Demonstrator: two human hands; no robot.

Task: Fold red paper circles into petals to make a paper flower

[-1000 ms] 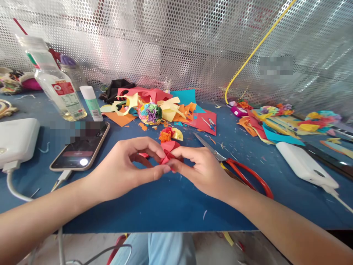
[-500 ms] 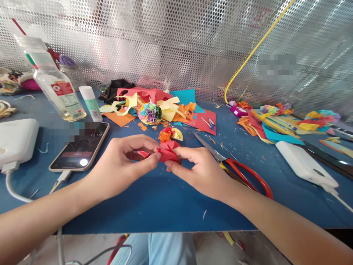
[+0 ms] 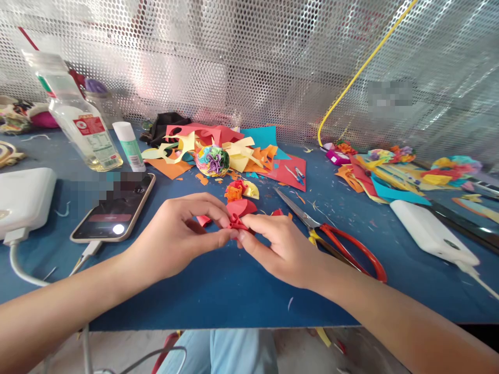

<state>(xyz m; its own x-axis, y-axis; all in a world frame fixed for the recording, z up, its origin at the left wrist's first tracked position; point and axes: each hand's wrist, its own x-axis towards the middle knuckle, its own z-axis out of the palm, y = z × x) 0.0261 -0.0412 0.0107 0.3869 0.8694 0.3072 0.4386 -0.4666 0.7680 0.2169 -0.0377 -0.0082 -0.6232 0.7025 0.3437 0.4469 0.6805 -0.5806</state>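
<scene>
A small piece of red paper (image 3: 236, 222), crumpled into folds, is pinched between the fingertips of both hands above the table's middle. My left hand (image 3: 191, 223) grips it from the left, thumb and forefinger closed. From the other side my right hand (image 3: 278, 244) has thumb and forefinger pressed on it; the fingertips hide part of the paper. Just behind lies a flat red paper piece (image 3: 244, 207), and beyond it a cluster of red and orange paper curls (image 3: 234, 191) beside a yellow semicircle (image 3: 251, 189). Scissors with red handles (image 3: 331, 228) rest near my right hand.
A multicoloured ruffled paper ball (image 3: 212, 160) sits before a heap of coloured paper scraps (image 3: 241, 150). At left stand a clear bottle (image 3: 88, 124) and a glue stick (image 3: 130, 148), near a phone (image 3: 117, 208). A white power bank (image 3: 432, 231) lies right; perforated metal sheeting (image 3: 249, 67) rises behind.
The red paper between my fingers has gone from a broader, flatter shape to a tight, crumpled one. Both hands have drawn slightly closer together, and the flat red piece behind shows more.
</scene>
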